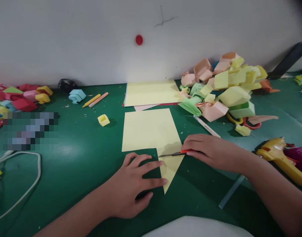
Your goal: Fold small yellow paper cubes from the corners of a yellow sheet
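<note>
A pale yellow sheet of paper (148, 130) lies on the green tabletop, its lower right part narrowing to a pointed flap. My right hand (202, 148) is closed around the red handle of a utility knife (170, 154). The dark blade points left and lies across the top of the flap. My left hand (136, 184) is open with its fingers spread, and two fingertips rest on the left edge of the flap. Most of the knife's handle is hidden in my right hand.
Stacked paper (151, 93) lies against the wall. Folded paper pieces (232, 82) are heaped at right, near a pen (206, 126), a glue gun (276, 153) and a glue stick (232, 191). At left are a small yellow paper box (103, 120), crayons (91, 100) and a white cable (39, 164).
</note>
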Motion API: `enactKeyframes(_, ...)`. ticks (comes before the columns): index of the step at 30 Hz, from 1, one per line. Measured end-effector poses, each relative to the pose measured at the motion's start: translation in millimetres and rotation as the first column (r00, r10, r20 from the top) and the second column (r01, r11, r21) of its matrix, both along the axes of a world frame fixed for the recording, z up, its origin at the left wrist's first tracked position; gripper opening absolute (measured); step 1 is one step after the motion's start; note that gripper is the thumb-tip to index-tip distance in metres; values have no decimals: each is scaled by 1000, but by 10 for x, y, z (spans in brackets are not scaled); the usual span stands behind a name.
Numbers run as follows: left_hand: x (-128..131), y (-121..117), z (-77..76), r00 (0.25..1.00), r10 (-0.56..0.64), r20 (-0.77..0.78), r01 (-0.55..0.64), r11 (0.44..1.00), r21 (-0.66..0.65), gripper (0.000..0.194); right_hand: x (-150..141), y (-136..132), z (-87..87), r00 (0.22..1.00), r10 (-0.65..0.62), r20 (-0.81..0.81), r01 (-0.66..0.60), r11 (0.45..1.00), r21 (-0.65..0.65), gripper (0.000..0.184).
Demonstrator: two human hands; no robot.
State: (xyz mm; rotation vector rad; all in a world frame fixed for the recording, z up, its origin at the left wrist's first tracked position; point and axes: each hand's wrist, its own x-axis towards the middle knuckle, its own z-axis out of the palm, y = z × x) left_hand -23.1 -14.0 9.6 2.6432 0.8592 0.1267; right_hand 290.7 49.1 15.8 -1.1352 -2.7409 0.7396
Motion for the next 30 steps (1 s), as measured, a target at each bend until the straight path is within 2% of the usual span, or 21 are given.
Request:
enactKeyframes(8, -1, -1, 6, 1000, -13, -11, 13, 1000, 4, 54, 18, -3, 16, 999, 15, -39, -14, 1000, 27, 37)
enactKeyframes(22, -7, -2, 0, 1000, -7, -12, 7, 1000, 2, 52, 7, -3, 18, 1000, 28, -13, -28, 1000, 5, 34)
enactKeyframes(30, -4, -4, -17, 1000, 3, 7, -3, 1000, 24, 55, 22, 16, -93, 995, 85, -51, -81, 994, 75, 33)
